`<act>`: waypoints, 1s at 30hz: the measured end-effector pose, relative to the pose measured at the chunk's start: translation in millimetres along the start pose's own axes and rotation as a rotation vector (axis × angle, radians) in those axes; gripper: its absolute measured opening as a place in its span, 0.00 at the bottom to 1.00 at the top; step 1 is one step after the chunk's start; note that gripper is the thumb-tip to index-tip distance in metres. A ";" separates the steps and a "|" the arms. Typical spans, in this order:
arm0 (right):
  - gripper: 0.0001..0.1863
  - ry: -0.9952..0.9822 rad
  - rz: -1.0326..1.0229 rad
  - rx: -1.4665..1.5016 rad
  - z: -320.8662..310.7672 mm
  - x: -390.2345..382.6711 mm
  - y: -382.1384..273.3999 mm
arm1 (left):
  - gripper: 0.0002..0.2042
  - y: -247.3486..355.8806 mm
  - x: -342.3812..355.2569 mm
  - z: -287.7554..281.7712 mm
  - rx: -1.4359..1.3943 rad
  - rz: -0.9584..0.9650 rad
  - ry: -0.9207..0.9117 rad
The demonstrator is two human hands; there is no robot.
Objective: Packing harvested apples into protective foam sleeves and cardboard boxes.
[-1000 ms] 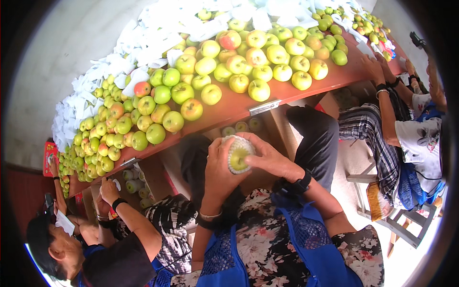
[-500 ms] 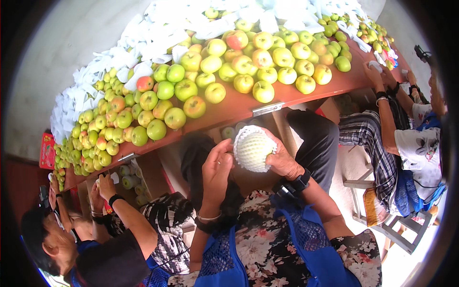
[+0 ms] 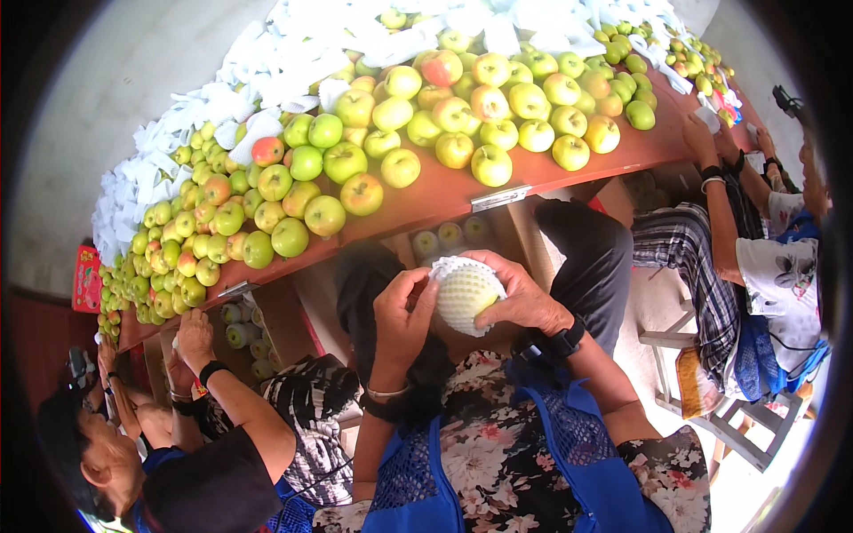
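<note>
head view: largest before you is the reddish-brown worktop (image 3: 426, 209), slanting up toward your right. loose green, yellow and red-blushed apples (image 3: 346, 163) heap over it, with white foam pieces (image 3: 151, 178) piled along the far side. one co-worker (image 3: 218, 471) sits at your left, another (image 3: 777, 275) at your right. under the worktop's near edge, a carton (image 3: 529, 244) stands open beside white-wrapped apples (image 3: 426, 242). of your hands, the right hand (image 3: 529, 298) grasps the netted apple (image 3: 466, 293), fingers over its top, thumb on its lower right; your left hand (image 3: 400, 311) is half curled, fingertips at the apple's left edge, and whether they pinch the netting cannot be told. that apple sits between your hands, above your lap. smallest, a metal latch (image 3: 500, 198) lies along the worktop's edge.
</note>
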State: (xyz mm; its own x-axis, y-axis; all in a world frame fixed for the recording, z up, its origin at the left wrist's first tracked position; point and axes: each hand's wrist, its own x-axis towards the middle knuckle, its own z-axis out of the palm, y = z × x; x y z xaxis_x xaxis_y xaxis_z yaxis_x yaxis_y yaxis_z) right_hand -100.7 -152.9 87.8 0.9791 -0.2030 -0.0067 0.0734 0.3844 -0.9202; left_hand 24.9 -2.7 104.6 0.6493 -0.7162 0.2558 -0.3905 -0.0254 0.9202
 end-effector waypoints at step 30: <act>0.31 0.252 0.268 0.343 0.2 6.7 9.6 | 0.16 -35.1 -11.3 9.4 -0.679 -0.391 0.240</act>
State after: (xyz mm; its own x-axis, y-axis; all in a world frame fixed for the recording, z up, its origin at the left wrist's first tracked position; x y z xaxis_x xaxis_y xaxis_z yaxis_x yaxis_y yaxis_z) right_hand -93.4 -150.4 79.0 0.8989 -0.2521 -0.3583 -0.0744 0.7181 -0.6919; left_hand 25.1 -0.2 66.6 0.8089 -0.5722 -0.1351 0.3229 0.2405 0.9154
